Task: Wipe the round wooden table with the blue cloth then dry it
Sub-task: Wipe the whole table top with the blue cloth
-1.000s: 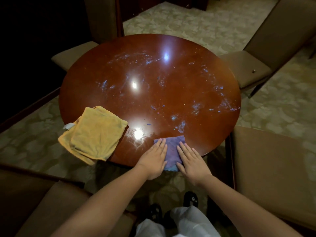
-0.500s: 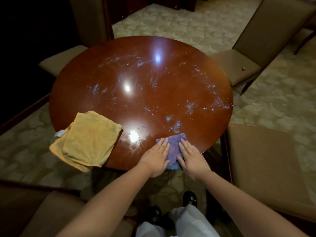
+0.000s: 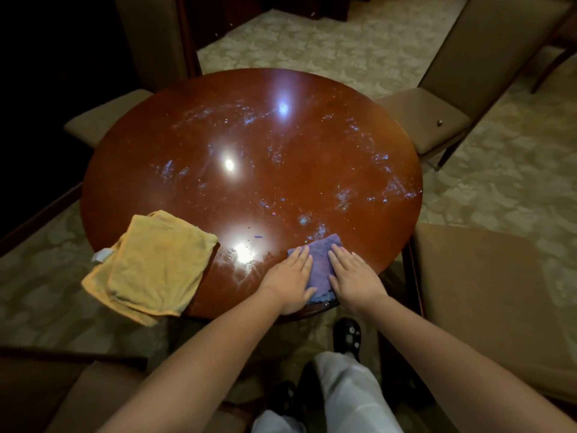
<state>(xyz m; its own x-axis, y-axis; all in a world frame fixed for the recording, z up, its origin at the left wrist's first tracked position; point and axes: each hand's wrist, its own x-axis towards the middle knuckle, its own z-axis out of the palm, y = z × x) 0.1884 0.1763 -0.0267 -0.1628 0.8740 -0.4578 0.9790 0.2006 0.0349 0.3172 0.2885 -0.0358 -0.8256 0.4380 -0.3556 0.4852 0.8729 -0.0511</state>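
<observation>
I see the blue cloth point(image 3: 320, 264) at the table's point(image 3: 249, 145) near edge. My left hand point(image 3: 288, 282) and right hand point(image 3: 354, 278) press it with flat fingers, gripping nothing, probably to push. The yellow towel point(image 3: 153, 267) overhangs the near-left edge, probably for drying.

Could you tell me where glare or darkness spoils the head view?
Head view: three bright lamp reflections glare on the glossy table, the strongest just left of the left hand; the upper-left corner is nearly black; wide-angle bending curves the chairs at the edges.
</observation>
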